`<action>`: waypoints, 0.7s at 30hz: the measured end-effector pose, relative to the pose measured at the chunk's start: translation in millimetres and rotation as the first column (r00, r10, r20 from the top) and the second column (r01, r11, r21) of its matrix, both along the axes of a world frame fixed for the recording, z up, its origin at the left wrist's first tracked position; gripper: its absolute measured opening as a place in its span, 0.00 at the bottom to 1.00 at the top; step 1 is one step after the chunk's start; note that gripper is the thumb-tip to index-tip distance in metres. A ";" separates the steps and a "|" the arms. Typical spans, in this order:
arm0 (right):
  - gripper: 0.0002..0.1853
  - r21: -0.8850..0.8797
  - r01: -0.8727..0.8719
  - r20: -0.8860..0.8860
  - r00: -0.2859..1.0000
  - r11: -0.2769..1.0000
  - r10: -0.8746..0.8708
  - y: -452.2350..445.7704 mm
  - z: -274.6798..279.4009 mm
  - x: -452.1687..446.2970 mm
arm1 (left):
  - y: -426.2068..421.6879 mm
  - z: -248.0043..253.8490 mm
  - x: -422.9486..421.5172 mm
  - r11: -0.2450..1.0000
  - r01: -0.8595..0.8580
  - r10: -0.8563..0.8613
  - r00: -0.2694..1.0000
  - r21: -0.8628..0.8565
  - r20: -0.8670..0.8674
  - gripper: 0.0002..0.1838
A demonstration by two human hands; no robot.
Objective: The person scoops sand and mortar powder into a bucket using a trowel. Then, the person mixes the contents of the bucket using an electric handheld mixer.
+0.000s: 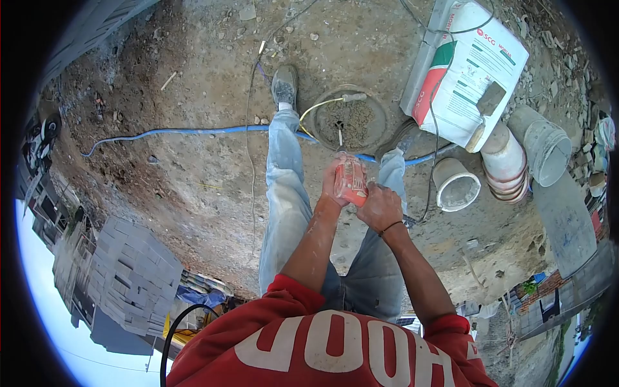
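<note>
Red drill (351, 182), left hand (330, 183) around front, right hand (380, 208) at rear

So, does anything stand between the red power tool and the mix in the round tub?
Nothing visible does: the shaft of the red power tool appears to reach the mix. A yellow tube crosses the round tub left of the shaft.

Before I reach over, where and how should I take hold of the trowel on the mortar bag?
Probably best by its handle, coming from your side: the trowel lies with that handle angled toward you, while its flat blade points away across the bag.
</note>
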State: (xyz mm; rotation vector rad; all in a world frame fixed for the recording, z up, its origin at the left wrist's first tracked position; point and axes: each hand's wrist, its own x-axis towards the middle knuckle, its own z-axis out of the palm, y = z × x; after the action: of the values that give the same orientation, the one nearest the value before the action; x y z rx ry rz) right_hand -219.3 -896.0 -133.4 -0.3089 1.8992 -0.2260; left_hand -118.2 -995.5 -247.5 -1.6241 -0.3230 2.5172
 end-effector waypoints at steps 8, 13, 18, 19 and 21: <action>0.15 0.025 0.011 0.019 1.000 1.000 -0.011 2.3 0.6 6.3 | 4.3 0.2 6.1 0.998 0.038 -0.039 0.999 -0.046 -0.014 0.17; 0.15 0.042 -0.015 0.035 0.999 0.999 0.013 5.0 0.0 6.0 | 3.6 6.7 2.3 0.999 0.054 -0.054 0.998 0.002 -0.012 0.16; 0.15 0.032 -0.001 0.048 0.999 0.999 0.000 7.3 0.5 13.7 | 5.0 13.6 5.0 0.997 0.058 -0.056 0.998 -0.059 0.036 0.15; 0.15 0.031 0.000 0.048 0.999 1.000 -0.001 7.7 -0.1 15.3 | 4.2 14.0 4.1 0.996 0.059 -0.057 0.998 -0.060 0.036 0.15; 0.16 0.020 0.026 0.037 0.999 0.999 -0.027 7.9 -0.4 17.9 | 3.6 13.6 4.6 0.996 0.047 -0.047 0.999 -0.073 0.001 0.15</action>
State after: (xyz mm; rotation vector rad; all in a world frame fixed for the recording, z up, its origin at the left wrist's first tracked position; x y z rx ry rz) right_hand -201.4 -888.1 -133.8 -0.2651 1.8685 -0.2297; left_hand -113.6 -991.9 -233.9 -1.6363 -0.1929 2.5232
